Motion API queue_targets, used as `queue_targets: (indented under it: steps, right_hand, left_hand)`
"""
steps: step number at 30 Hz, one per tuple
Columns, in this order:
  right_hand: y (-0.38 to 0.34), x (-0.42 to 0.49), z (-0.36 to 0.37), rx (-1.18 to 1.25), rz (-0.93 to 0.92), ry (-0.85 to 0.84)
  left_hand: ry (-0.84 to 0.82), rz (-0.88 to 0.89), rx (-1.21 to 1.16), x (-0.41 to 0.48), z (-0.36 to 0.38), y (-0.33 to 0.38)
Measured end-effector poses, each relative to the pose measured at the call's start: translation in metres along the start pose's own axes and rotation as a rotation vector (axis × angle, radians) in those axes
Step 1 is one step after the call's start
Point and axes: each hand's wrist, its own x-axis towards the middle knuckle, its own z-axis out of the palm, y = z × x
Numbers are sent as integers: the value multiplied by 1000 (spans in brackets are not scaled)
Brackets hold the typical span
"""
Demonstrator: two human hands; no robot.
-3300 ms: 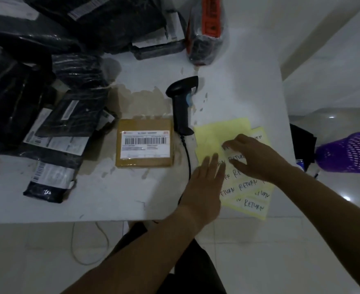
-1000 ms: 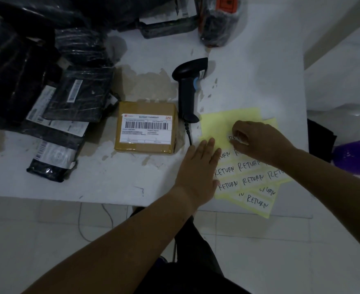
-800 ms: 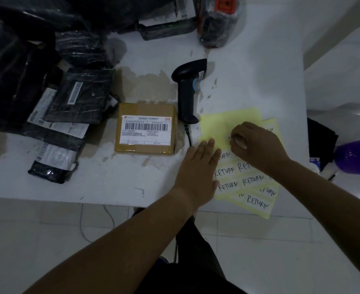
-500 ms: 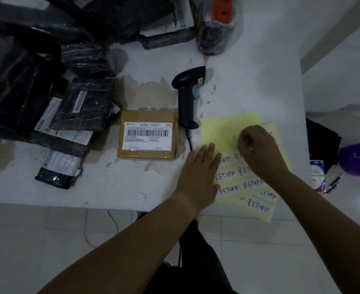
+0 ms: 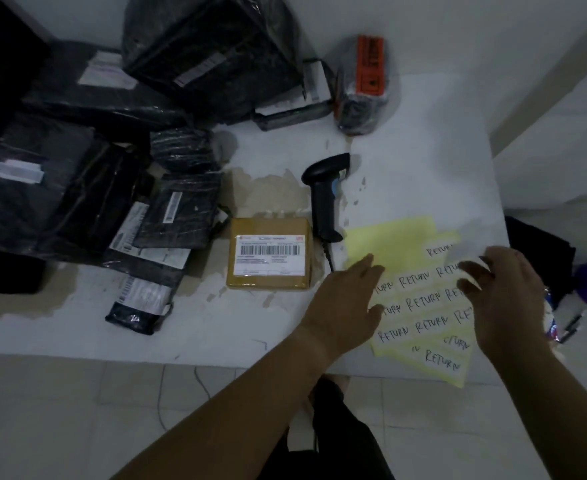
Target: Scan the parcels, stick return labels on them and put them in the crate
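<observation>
We are pressing our left hand flat on the left edge of the yellow label sheets in the lower right of the frame, with the fingers straight and close together. Our right hand is hovering over the right side of the sheets, its fingers loosely spread and pointing left. A pale blurred patch is showing just above its fingertips, and we cannot tell whether they are pinching a label or holding nothing.

The sheets, handwritten RETURN many times over, are lying fanned on the white table, and their lowest corner is hanging past the near edge. Just left of them the scanner is lying on the table, its cable trailing down beside the box. The box is sitting at the centre of the frame, barcode label facing up, apart from both hands.

Black parcels are lying heaped across the upper left. A wrapped parcel bearing an orange tag is standing at the top centre.
</observation>
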Motion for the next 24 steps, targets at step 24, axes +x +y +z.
queue_targets:
  steps: [24]
  right_hand:
    - [39, -172, 148, -815, -813, -446]
  left_hand:
    - [19, -608, -1052, -116, -111, -99]
